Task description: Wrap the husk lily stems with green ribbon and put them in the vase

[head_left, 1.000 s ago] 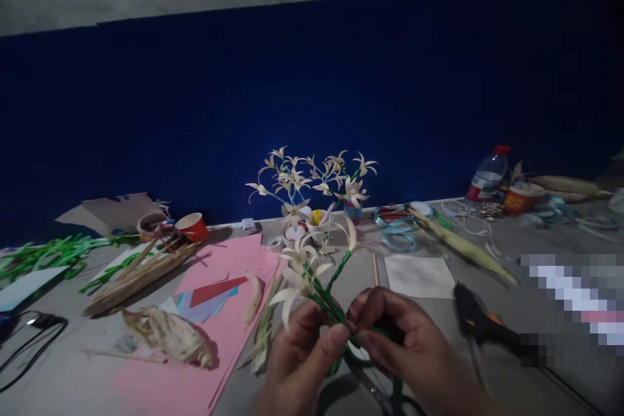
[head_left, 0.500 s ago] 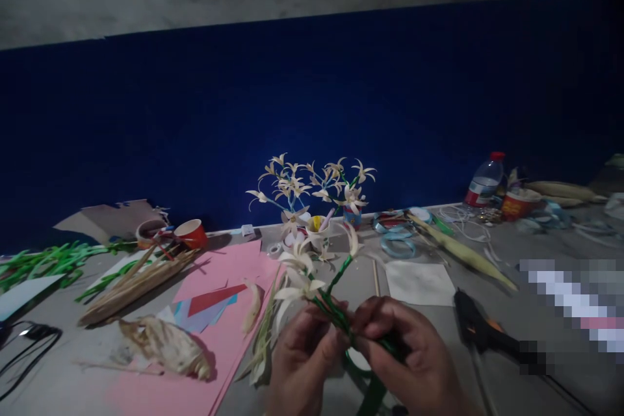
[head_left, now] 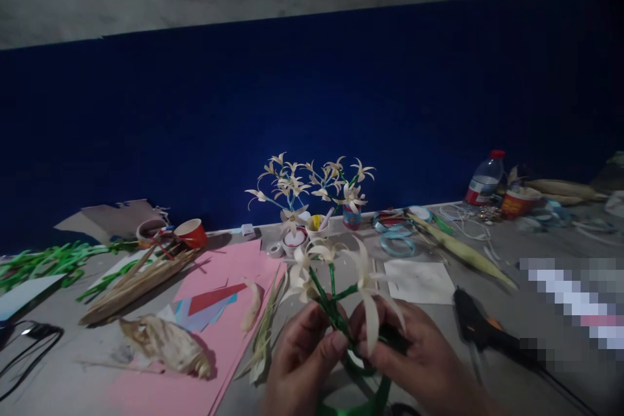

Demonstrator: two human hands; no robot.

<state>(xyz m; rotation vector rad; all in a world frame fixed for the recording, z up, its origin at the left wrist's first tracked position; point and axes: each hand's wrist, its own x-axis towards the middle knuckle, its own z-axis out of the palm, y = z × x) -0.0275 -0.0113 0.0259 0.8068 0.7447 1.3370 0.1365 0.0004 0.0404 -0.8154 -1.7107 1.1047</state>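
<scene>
My left hand [head_left: 307,354] is closed, thumb and fingers pinching the green-wrapped stems of a spray of cream artificial flowers [head_left: 319,253]. The petals look like dried husk. My right hand [head_left: 414,351] is closed beside it, its fingertips at the same stems, with green tape [head_left: 392,338] tucked in the palm. One flower [head_left: 368,286] hangs over the right fingers and hides part of them. Below the hands, a loop of the green tape droops towards the table. More finished flowers [head_left: 292,185] stand in small cups behind.
A black glue gun [head_left: 482,328] lies to the right, with white paper [head_left: 419,283] near it. Pink paper sheets [head_left: 195,390] and a dry husk [head_left: 166,344] are on the left. Farther back stand a red paper cup [head_left: 192,234] and a water bottle [head_left: 486,179].
The spray has turned in my fingers: one branch has swung to the right and a flower now hangs over my right hand. The green tape below has shifted.
</scene>
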